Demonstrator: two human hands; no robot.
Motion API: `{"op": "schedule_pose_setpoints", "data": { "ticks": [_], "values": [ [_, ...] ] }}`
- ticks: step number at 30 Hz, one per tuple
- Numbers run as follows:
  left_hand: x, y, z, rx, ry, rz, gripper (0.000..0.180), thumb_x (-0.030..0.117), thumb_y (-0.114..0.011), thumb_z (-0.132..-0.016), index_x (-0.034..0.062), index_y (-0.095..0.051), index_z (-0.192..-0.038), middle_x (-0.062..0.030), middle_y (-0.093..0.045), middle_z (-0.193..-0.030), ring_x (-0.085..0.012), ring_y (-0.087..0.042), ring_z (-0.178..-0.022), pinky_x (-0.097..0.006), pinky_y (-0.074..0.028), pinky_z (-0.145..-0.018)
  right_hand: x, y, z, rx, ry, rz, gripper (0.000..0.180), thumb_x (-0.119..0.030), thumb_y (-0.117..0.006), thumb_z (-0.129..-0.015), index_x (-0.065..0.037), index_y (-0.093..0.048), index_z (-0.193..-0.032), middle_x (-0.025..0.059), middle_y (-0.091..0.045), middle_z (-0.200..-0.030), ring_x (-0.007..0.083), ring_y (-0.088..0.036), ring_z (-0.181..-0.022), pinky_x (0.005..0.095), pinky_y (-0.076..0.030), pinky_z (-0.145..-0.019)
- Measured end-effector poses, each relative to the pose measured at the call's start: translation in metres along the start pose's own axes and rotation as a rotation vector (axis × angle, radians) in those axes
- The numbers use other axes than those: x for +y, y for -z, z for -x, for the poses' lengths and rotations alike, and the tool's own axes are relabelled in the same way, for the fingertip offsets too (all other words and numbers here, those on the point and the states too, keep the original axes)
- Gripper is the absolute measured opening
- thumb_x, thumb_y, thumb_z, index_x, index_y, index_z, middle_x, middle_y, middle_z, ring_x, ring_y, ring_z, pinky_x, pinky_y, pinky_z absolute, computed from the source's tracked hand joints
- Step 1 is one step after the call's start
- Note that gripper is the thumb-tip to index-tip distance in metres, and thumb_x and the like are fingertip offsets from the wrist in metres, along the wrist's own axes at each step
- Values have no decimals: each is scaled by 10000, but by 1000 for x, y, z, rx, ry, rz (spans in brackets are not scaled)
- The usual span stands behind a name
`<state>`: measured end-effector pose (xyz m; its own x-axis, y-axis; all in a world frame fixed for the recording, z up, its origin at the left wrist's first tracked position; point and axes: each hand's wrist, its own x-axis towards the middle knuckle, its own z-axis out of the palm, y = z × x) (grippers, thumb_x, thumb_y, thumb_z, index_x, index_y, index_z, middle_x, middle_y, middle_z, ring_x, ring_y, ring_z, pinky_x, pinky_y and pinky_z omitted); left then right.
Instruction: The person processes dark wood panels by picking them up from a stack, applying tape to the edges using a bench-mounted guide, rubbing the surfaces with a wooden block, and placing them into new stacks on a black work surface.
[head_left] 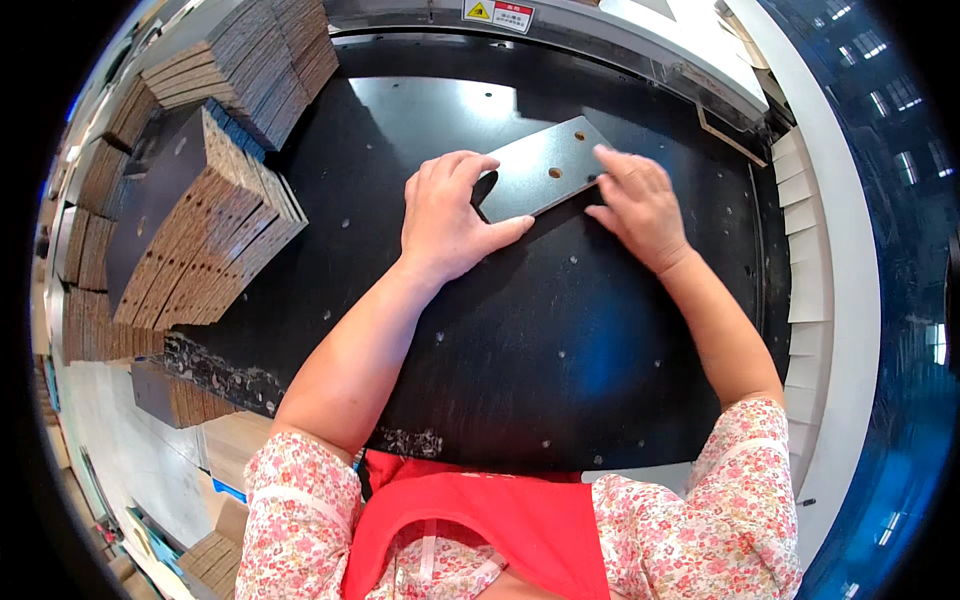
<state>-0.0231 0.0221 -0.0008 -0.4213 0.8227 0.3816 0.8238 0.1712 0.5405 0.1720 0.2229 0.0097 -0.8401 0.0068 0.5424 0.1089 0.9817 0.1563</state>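
Note:
A flat grey rectangular board (530,165) with round holes in its face lies at a slant on the black worktop (500,340). My left hand (445,215) is closed on its left end, the fingers along the far side and the thumb at the near edge. At the board's right end is my right hand (640,200), slightly blurred. Its thumb and fingers are curled but apart around the near right corner, and the fingertips seem to touch the board. A small dark spot shows between them; I cannot tell what it is.
Stacked particleboard panels (200,220) with drilled edges stand on the left, and another stack (250,65) rises behind them. A white machine housing (690,55) borders the worktop at the back. Pale overlapping flaps (805,260) line the right side.

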Motion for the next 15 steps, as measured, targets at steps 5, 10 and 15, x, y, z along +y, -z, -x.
{"op": "schedule_pose_setpoints", "data": {
  "ticks": [5, 10, 15],
  "values": [
    [5, -1, 4, -29, -83, 86, 635, 419, -816, -726, 97, -598, -1229, -112, -598, -1260, -301, -504, -1247, -439, -379, -1076, -37, 4, -6, 80, 94, 156, 151, -169, -671, -776, -97, -672, -909, -5, -623, -1123, 173, -581, -1030, 346, -450, -931],
    [7, -2, 4, -94, -43, 290, 584, 409, -752, -823, 88, -584, -1281, -123, -597, -1272, -297, -499, -1263, -425, -387, -1089, -33, 18, 14, 9, 15, 231, 136, -131, -631, -777, -101, -668, -903, -13, -616, -1021, 171, -579, -977, 337, -457, -889],
    [2, 1, 10, 19, -49, 240, 492, 376, -710, -871, 68, -613, -1242, -148, -612, -1252, -319, -513, -1220, -416, -412, -1057, 3, 58, 46, -90, -89, 350, 97, -141, -605, -792, -117, -643, -878, 6, -597, -938, 214, -577, -941, 363, -458, -843]
  ]
}}
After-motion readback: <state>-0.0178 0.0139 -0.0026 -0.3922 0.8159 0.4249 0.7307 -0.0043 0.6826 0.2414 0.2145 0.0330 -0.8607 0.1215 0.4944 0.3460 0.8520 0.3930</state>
